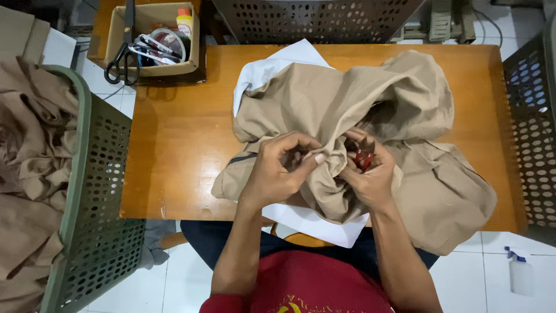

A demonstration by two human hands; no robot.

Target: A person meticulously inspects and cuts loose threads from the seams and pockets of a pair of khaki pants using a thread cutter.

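A crumpled beige garment (324, 104) lies across a small wooden table (174, 133), over a white sheet (260, 69). My left hand (278, 171) pinches a bunched fold of the beige cloth near the table's front edge. My right hand (370, 174) grips a small red-handled thread snipper (364, 155) with its tip at the same fold, close to my left fingertips. Part of the fold is hidden between my two hands.
A green perforated basket (87, 191) full of beige cloth stands at the left. A cardboard box (153, 37) with black scissors (119, 61) sits at the back left. More perforated baskets stand at the back (313, 20) and right (530, 133). A spray bottle (518, 272) rests on the tiled floor.
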